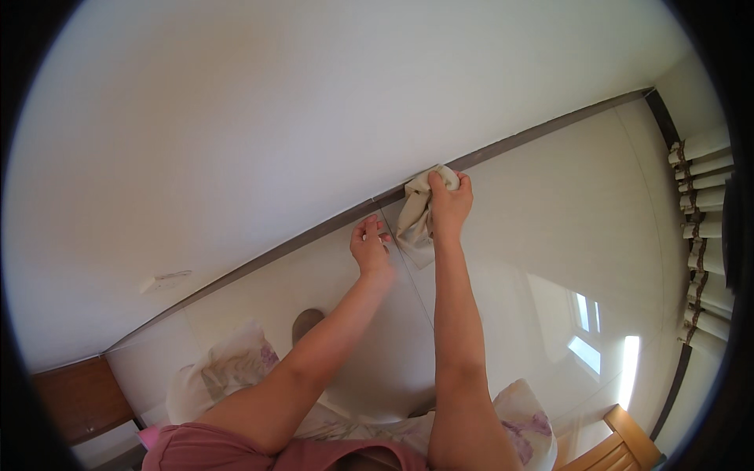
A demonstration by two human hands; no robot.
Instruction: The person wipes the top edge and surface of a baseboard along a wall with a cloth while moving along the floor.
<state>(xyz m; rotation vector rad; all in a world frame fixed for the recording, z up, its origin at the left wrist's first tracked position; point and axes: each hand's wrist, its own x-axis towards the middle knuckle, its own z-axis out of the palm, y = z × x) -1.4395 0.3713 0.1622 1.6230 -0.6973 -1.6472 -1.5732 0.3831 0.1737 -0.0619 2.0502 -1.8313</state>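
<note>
A crumpled beige cloth (417,203) is bunched under my right hand (452,203), which grips it against the dark baseboard (500,147) at the foot of the white wall. The cloth's lower end hangs down over the pale tiled floor. To the left of the cloth, my left hand (371,244) is held just off the baseboard with its fingers loosely curled and apart. Nothing shows in it.
A socket plate (166,281) juts from the wall at left. Brown wooden furniture (85,400) stands at lower left, and a wooden chair (621,444) at lower right. Gathered curtains (704,229) hang along the right side. Glossy floor tiles (542,235) reflect window light.
</note>
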